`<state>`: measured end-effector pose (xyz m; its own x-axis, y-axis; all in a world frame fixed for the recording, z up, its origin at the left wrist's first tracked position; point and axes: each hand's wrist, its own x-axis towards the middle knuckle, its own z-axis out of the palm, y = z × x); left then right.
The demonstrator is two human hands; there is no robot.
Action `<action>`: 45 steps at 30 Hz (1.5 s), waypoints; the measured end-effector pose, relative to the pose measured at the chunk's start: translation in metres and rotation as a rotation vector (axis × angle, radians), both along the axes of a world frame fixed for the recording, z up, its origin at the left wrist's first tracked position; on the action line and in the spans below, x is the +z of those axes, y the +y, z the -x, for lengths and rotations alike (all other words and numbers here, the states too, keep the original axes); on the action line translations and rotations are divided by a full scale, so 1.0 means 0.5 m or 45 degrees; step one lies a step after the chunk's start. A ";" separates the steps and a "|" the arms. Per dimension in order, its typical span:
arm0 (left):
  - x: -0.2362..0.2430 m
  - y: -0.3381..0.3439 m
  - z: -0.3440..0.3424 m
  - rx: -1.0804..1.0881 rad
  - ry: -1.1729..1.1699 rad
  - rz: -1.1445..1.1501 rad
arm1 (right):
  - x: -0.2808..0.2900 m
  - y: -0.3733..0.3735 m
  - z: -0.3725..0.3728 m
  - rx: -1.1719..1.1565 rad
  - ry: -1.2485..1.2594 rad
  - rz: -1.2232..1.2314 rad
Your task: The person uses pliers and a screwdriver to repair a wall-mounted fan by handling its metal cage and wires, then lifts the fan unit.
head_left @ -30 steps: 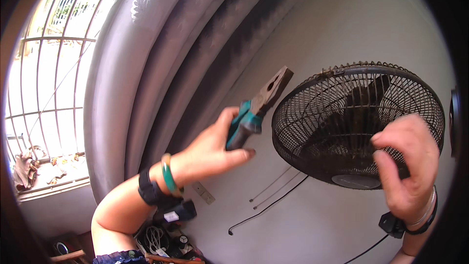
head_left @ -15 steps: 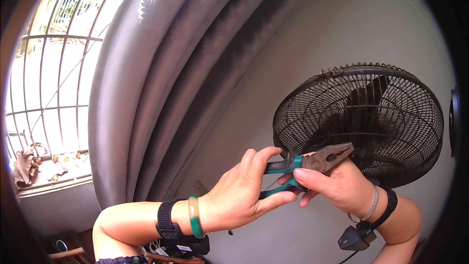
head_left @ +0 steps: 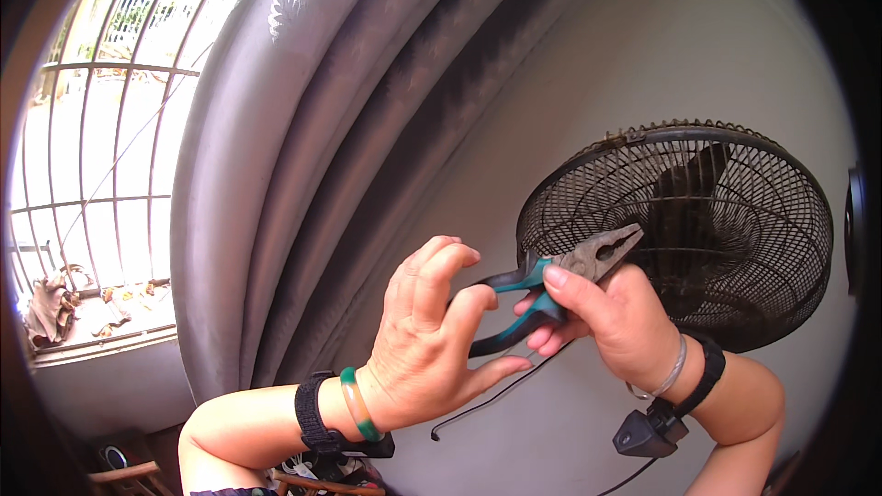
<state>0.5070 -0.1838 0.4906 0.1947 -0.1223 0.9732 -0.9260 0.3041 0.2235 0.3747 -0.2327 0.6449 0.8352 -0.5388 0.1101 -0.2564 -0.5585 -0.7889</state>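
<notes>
- Pliers (head_left: 542, 289): grey metal nose, teal and black grips; held in the air just in front of the lower left rim of the fan, nose pointing up and right toward the grille, jaws together or nearly so.
- Right hand (head_left: 611, 317): fingers curled around the pliers just behind the nose, thumb laid along the top; this hand carried the tool, directly before the fan's lower left.
- Left hand (head_left: 432, 331): left of the fan, fingers bent and loosely spread at the ends of the grips, fingertips touching or almost touching them; whether it gripped them could not be told.
- Fan (head_left: 684, 234): black wire grille, dusty, blades at rest behind it, standing close to a pale wall (head_left: 643, 46); grille in place and not touched by the nose.
- Cable (head_left: 496, 400): thin, dark, hanging loose below the fan, left of its base.
- Curtain (head_left: 303, 174): grey, folded, well left of the fan; barred window (head_left: 101, 138) beyond it.
- Progress, as judged: tool taken up and brought to the fan; no work on grille or cable showed yet.
</notes>
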 end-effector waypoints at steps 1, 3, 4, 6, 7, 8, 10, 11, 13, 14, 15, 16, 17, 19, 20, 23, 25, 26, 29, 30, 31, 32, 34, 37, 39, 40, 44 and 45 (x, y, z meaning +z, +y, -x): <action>-0.002 -0.007 -0.003 -0.147 0.089 0.010 | 0.000 0.003 -0.002 0.005 -0.024 0.001; 0.001 -0.001 0.000 -0.078 0.102 -0.008 | 0.002 0.003 -0.005 0.002 -0.021 0.035; 0.006 0.001 0.001 -0.018 0.111 -0.024 | 0.003 0.001 -0.007 -0.010 -0.021 0.070; 0.012 0.004 0.003 -0.016 0.141 -0.093 | 0.003 -0.003 -0.009 0.016 -0.034 0.088; 0.016 0.002 0.000 -0.061 0.158 -0.112 | 0.002 -0.002 -0.013 0.038 -0.050 0.090; 0.021 -0.002 -0.006 -0.106 0.175 -0.132 | 0.001 -0.003 -0.017 0.060 -0.066 0.093; 0.034 -0.011 -0.027 -0.058 0.073 -0.061 | 0.003 -0.010 -0.029 0.087 -0.077 0.096; 0.039 -0.012 -0.029 -0.099 0.085 -0.062 | 0.008 -0.011 -0.034 0.114 -0.049 0.076; 0.047 -0.016 -0.037 -0.140 0.092 -0.059 | 0.017 -0.007 -0.041 0.141 -0.024 0.060; 0.049 -0.018 -0.045 -0.135 0.078 -0.066 | 0.023 0.000 -0.044 0.151 -0.008 0.004; 0.053 -0.021 -0.054 -0.132 0.062 -0.072 | 0.028 0.008 -0.043 0.158 0.007 -0.052; 0.056 -0.026 -0.064 -0.121 0.039 -0.054 | 0.032 0.013 -0.037 0.156 0.004 -0.053; 0.060 -0.030 -0.073 -0.121 0.047 -0.033 | 0.037 0.020 -0.027 0.167 0.025 0.107; 0.071 -0.035 -0.098 -0.110 0.072 -0.102 | 0.050 0.053 0.013 0.175 -0.008 0.654; 0.078 -0.036 -0.112 -0.109 0.064 -0.086 | 0.063 0.080 0.045 0.176 -0.063 1.047; 0.082 -0.036 -0.157 0.067 0.074 -0.113 | 0.134 0.095 0.093 0.351 -0.075 2.080; 0.107 -0.055 -0.168 0.043 0.024 -0.145 | 0.150 0.109 0.135 0.065 -0.105 2.260; 0.109 -0.063 -0.176 0.061 0.022 -0.154 | 0.161 0.106 0.148 -0.045 -0.124 2.319; 0.120 -0.074 -0.184 0.033 0.039 -0.199 | 0.184 0.089 0.176 -0.190 -0.082 2.404; 0.123 -0.076 -0.185 0.031 0.041 -0.196 | 0.188 0.086 0.181 -0.193 -0.078 2.439; 0.125 -0.078 -0.186 -0.006 0.044 -0.234 | 0.191 0.082 0.184 -0.194 -0.075 2.473; 0.127 -0.080 -0.187 -0.043 0.047 -0.272 | 0.194 0.080 0.187 -0.192 -0.073 2.475; 0.130 -0.085 -0.189 -0.074 0.039 -0.283 | 0.197 0.078 0.190 -0.245 -0.059 2.479; 0.129 -0.097 -0.193 -0.090 0.014 -0.269 | 0.198 0.067 0.182 -0.330 -0.043 2.622; 0.129 -0.101 -0.195 -0.078 0.002 -0.241 | 0.202 0.059 0.178 -0.319 -0.044 2.614; 0.131 -0.102 -0.195 -0.084 0.000 -0.260 | 0.204 0.058 0.178 -0.314 -0.047 2.605; 0.135 -0.105 -0.194 -0.166 0.017 -0.313 | 0.206 0.053 0.182 -0.290 -0.039 2.612; 0.134 -0.107 -0.194 -0.166 0.018 -0.314 | 0.205 0.052 0.182 -0.286 -0.039 2.605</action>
